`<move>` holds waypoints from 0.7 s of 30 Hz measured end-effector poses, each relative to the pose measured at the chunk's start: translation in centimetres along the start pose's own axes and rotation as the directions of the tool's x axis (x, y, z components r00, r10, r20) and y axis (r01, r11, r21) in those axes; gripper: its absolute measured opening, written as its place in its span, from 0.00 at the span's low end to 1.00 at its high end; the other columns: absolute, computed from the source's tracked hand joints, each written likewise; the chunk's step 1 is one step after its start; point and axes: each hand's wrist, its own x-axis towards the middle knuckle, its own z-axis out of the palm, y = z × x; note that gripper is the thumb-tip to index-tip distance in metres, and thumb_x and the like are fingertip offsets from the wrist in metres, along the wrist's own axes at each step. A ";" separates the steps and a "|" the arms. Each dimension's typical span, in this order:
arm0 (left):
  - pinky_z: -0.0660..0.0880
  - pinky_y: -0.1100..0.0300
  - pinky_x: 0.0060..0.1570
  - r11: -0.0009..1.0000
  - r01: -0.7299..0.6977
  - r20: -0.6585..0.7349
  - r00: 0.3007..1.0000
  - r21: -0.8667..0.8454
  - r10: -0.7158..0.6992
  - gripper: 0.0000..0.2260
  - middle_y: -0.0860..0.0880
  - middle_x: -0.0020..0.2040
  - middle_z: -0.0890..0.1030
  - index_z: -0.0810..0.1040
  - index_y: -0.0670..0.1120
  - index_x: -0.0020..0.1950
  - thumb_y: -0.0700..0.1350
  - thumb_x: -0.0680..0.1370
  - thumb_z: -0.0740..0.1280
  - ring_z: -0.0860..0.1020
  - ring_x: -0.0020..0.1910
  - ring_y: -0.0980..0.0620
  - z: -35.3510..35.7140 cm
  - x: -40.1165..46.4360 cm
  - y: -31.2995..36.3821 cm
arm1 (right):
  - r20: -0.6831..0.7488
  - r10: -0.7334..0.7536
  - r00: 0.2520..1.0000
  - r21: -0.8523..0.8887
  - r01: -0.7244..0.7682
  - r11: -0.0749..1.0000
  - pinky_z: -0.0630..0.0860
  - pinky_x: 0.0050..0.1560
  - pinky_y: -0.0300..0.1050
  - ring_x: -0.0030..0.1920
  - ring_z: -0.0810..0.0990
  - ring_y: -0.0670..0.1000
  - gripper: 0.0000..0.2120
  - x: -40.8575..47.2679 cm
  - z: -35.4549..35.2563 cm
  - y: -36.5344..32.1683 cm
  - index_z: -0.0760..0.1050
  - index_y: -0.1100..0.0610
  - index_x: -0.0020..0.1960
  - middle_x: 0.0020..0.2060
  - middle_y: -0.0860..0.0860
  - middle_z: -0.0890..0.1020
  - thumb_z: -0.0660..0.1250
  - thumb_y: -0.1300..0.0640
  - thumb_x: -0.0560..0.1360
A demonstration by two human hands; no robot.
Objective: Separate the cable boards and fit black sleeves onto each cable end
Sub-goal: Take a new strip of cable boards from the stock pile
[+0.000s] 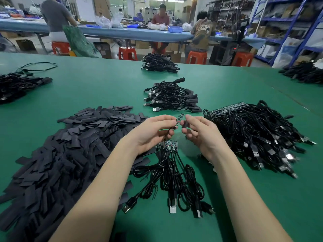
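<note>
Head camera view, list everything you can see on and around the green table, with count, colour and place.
sleeves: big heap, black, table left
unsleeved cables: big pile, black, table right
board strip: one, green, under the hands, cables trailing toward the viewer
sleeved cables: one pile, black, centre; more piles farther back and at both edges
table: one, green
stools: several, red, beyond the table
people: several, at the blue bench behind
left hand: holds a board with cable
right hand: pinches a sleeve

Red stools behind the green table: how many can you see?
4 show. One red stool stands far left, one left of centre, one under the seated person in brown, one by the shelves. A fifth may hide behind the person in red.
</note>
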 end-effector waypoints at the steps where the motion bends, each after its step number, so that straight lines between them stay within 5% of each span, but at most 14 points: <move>1: 0.77 0.65 0.36 1.000 0.012 0.013 1.000 -0.025 -0.011 0.04 0.49 0.38 0.82 0.80 0.41 0.52 0.36 0.79 0.68 0.77 0.34 0.55 0.1 0.0 0.1 | 0.018 -0.001 1.000 0.047 0.000 0.999 0.77 0.30 0.35 0.34 0.84 0.48 0.08 -0.1 -0.1 -0.1 0.74 0.59 0.48 0.38 0.52 0.86 0.73 0.58 0.77; 9: 0.76 0.65 0.33 0.989 0.083 0.024 0.997 -0.126 -0.080 0.06 0.47 0.38 0.81 0.84 0.41 0.49 0.38 0.73 0.71 0.77 0.33 0.55 0.0 -0.1 0.2 | 0.042 -0.065 0.997 0.216 0.054 0.975 0.80 0.39 0.34 0.45 0.86 0.48 0.16 -0.5 -0.5 -0.9 0.82 0.56 0.54 0.48 0.52 0.87 0.76 0.56 0.67; 13: 0.76 0.66 0.32 0.984 0.109 0.046 0.994 -0.144 -0.103 0.09 0.47 0.38 0.81 0.85 0.41 0.48 0.40 0.70 0.73 0.76 0.32 0.56 0.1 -0.2 0.3 | 0.060 -0.111 0.992 0.271 0.091 0.958 0.81 0.48 0.36 0.44 0.84 0.46 0.11 -0.5 -0.2 -0.7 0.87 0.56 0.46 0.47 0.54 0.86 0.78 0.58 0.64; 21: 0.75 0.67 0.31 0.980 0.124 0.055 0.992 -0.157 -0.117 0.10 0.47 0.37 0.80 0.81 0.39 0.51 0.40 0.71 0.71 0.75 0.32 0.56 0.1 -0.3 0.4 | 0.012 -0.156 0.988 0.299 0.145 0.943 0.80 0.49 0.37 0.44 0.84 0.46 0.07 -0.7 0.3 -0.6 0.86 0.55 0.44 0.45 0.53 0.86 0.76 0.60 0.66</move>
